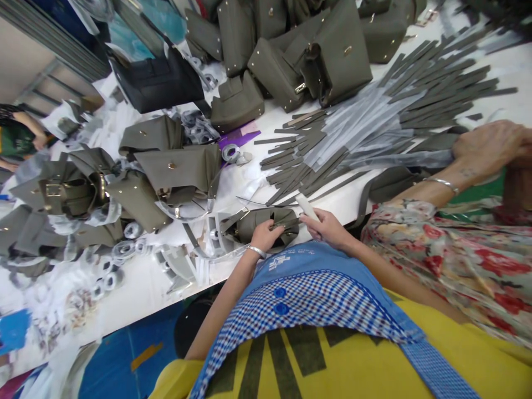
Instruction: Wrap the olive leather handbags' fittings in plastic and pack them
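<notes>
- The olive bag piece (pixel 251 223) lies on the white table (pixel 128 307), on the near side of the fanned strip pile (pixel 428 105), in front of the wearer's blue apron (pixel 307 271).
- The left hand (pixel 266 235), also nearer than the strip pile, has its fingers closed on that piece.
- The right hand (pixel 329 228), just beside it and likewise short of the pile, grips a pale flat tool (pixel 306 206).
- A co-worker's hand (pixel 484 145) is at the strip pile's right; I can't tell what it holds.
- Left of the pile sit a black bag (pixel 155 80) and a purple sheet (pixel 241 136).
</notes>
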Demonstrator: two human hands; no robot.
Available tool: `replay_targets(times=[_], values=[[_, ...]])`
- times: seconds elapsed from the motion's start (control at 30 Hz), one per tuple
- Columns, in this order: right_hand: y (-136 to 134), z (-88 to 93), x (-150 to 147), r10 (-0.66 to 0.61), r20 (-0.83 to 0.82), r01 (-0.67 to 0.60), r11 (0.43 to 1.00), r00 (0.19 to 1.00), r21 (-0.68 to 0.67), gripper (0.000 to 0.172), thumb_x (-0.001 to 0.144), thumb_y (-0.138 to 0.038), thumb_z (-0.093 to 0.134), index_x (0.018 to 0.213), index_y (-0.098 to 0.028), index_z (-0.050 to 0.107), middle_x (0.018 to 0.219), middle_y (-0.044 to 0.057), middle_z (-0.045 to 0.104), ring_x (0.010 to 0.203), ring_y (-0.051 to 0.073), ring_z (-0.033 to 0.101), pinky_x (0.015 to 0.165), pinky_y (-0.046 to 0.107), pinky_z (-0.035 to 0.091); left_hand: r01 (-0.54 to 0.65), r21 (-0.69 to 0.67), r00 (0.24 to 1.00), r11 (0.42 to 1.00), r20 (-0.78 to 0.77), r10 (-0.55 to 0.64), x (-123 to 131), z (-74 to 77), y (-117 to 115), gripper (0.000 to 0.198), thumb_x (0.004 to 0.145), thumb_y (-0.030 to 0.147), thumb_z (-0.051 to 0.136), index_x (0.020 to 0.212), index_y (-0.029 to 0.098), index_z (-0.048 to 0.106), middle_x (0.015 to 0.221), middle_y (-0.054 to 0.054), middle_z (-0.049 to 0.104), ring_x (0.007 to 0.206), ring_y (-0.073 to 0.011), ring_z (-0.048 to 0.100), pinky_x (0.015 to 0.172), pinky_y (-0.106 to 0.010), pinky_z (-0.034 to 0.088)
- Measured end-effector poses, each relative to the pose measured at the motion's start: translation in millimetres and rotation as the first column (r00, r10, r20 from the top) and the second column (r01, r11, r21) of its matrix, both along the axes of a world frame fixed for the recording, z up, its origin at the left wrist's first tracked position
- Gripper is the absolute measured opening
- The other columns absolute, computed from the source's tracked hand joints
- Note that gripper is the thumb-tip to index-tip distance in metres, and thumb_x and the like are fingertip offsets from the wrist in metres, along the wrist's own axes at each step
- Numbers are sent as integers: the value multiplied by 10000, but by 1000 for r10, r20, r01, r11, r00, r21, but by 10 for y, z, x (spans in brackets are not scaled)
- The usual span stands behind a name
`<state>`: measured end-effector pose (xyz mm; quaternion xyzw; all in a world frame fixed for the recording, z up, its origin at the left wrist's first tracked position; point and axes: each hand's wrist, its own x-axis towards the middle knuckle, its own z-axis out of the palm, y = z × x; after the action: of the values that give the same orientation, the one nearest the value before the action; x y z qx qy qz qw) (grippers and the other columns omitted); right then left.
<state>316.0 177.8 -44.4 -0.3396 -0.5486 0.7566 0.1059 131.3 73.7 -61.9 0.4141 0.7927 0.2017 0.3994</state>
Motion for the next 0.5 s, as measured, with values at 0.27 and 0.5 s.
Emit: replay_targets(times=[0.27,0.5], values=[[-58,-27,-11,-24,302,-115,893,953,435,266,850,-395,486,995,-211,613,711,9,626,643,168,557,622,271,427,-16,13,999,1000,-39,16,30,3,-8,260,758,395,567,635,167,590,579,27,532,593,-129,465,549,-245,312],[-142,-31,-30,-162,315,-13,872,935,488,410,830,-527,510,886,-171,706,638,8,612,606,170,544,579,264,409,4,25,998,1000,-57,-3,30,10,-9,265,766,397,550,620,177,565,593,27,522,607,-132,470,557,-249,299]])
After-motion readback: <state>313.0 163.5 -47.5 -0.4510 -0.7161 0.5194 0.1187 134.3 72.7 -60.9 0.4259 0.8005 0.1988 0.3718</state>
